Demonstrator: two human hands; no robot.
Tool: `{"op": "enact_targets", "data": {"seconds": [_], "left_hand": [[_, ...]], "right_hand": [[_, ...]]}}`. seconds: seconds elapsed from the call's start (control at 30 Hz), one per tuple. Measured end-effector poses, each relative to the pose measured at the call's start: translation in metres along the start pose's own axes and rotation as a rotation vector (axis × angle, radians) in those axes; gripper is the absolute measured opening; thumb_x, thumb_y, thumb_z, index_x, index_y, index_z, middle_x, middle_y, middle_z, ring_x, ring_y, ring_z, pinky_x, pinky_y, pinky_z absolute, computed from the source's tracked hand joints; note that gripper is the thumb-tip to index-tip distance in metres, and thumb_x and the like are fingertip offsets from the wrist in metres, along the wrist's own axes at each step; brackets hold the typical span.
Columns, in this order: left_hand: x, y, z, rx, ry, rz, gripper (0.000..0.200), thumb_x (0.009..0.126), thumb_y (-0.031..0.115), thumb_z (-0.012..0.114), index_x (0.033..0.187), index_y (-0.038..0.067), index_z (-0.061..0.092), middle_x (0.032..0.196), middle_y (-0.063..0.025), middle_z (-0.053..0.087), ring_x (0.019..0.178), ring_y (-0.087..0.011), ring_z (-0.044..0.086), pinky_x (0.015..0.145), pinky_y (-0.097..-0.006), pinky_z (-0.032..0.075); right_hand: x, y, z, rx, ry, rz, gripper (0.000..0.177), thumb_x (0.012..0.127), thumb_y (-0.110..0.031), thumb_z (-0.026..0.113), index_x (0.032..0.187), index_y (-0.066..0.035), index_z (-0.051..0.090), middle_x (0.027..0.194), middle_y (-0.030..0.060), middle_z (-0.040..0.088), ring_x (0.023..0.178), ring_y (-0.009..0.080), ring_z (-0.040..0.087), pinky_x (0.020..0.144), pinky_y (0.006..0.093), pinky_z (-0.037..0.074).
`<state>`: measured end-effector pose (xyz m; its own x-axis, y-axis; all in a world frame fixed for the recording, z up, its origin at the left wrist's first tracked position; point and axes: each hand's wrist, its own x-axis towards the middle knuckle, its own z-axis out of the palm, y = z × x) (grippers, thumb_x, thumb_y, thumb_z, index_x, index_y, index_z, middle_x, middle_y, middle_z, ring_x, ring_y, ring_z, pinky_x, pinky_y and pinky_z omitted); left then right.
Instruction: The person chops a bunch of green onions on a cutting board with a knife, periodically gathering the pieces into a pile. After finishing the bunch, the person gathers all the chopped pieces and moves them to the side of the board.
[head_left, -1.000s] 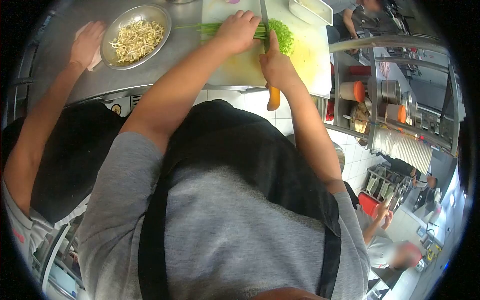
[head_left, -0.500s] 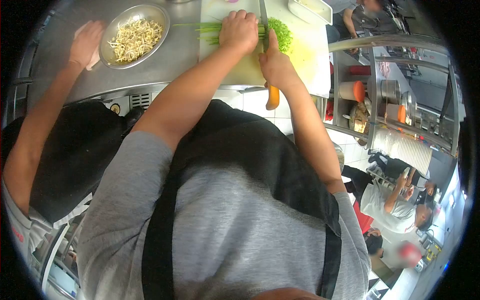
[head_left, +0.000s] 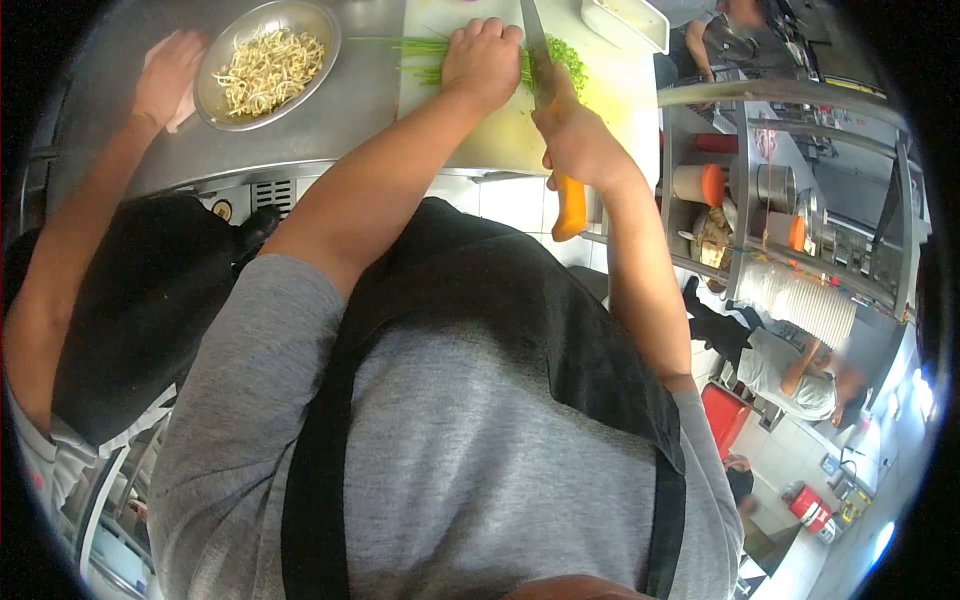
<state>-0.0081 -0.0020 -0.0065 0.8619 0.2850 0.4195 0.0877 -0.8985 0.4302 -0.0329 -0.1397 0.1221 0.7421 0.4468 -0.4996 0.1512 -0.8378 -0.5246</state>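
My left hand is closed over a bunch of chives and presses it on the white cutting board. Long green stalks stick out to the left of that hand. My right hand grips a kitchen knife by its yellow-orange handle. The blade points away from me and is tilted over the cut greens. A pile of finely chopped chives lies on the board to the right of my left hand, partly behind the blade.
A metal bowl of bean sprouts stands on the steel counter. Left of it, a co-worker's hand rests on a cloth. A white tub sits at the board's far right corner. A metal rack with containers stands to the right.
My right hand and the knife have moved right and slightly toward me, away from my left hand, with the blade tilting over the chopped pile. My left hand has barely moved.
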Motion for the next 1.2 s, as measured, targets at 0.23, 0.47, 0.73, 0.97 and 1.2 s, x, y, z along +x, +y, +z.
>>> {"op": "enact_targets", "data": {"seconds": [0.23, 0.47, 0.73, 0.97, 1.2], "left_hand": [[0.0, 0.003, -0.002, -0.025, -0.025, -0.018, 0.022, 0.082, 0.011, 0.051, 0.101, 0.009, 0.063, 0.105, -0.0087, 0.06, 0.106, -0.0264, 0.052, 0.09, -0.0402, 0.04], [0.0, 0.003, -0.006, -0.008, -0.082, -0.012, 0.023, 0.083, 0.011, 0.05, 0.103, 0.008, 0.061, 0.106, -0.0088, 0.059, 0.107, -0.0262, 0.052, 0.091, -0.0393, 0.04], [-0.001, -0.002, 0.006, -0.041, 0.021, 0.013, 0.013, 0.088, 0.017, 0.052, 0.094, 0.008, 0.06, 0.1, -0.0097, 0.061, 0.1, -0.0298, 0.055, 0.087, -0.0448, 0.043], [0.001, 0.001, 0.002, -0.043, -0.039, -0.023, 0.023, 0.08, 0.009, 0.051, 0.101, 0.005, 0.06, 0.105, -0.011, 0.06, 0.106, -0.0282, 0.054, 0.09, -0.041, 0.043], [0.0, -0.001, 0.003, -0.048, -0.031, 0.017, 0.023, 0.08, 0.009, 0.051, 0.101, 0.005, 0.061, 0.105, -0.0117, 0.06, 0.106, -0.0284, 0.054, 0.091, -0.0409, 0.043]], "right_hand": [[0.021, 0.031, 0.028, -0.206, 0.109, -0.098, 0.072, 0.094, -0.015, 0.047, 0.152, -0.004, 0.004, 0.082, 0.0153, 0.066, 0.055, 0.0204, 0.059, 0.062, 0.0355, 0.053], [0.003, -0.015, -0.016, -0.003, -0.074, 0.057, 0.071, 0.092, -0.012, 0.049, 0.151, -0.007, 0.009, 0.111, 0.0307, 0.059, 0.069, 0.0328, 0.067, 0.066, 0.0398, 0.057], [0.037, 0.033, 0.013, -0.094, 0.072, -0.134, 0.073, 0.093, -0.015, 0.05, 0.152, -0.008, 0.007, 0.094, 0.0237, 0.064, 0.064, 0.0252, 0.065, 0.056, 0.0386, 0.055], [0.041, 0.046, 0.027, -0.264, 0.132, -0.22, 0.074, 0.092, -0.016, 0.052, 0.152, -0.01, 0.008, 0.103, 0.0263, 0.06, 0.063, 0.0261, 0.064, 0.063, 0.0385, 0.056], [0.037, 0.033, 0.01, -0.157, 0.04, -0.224, 0.073, 0.093, -0.015, 0.049, 0.152, -0.008, 0.005, 0.098, 0.0223, 0.063, 0.059, 0.0263, 0.063, 0.057, 0.0369, 0.056]]}}
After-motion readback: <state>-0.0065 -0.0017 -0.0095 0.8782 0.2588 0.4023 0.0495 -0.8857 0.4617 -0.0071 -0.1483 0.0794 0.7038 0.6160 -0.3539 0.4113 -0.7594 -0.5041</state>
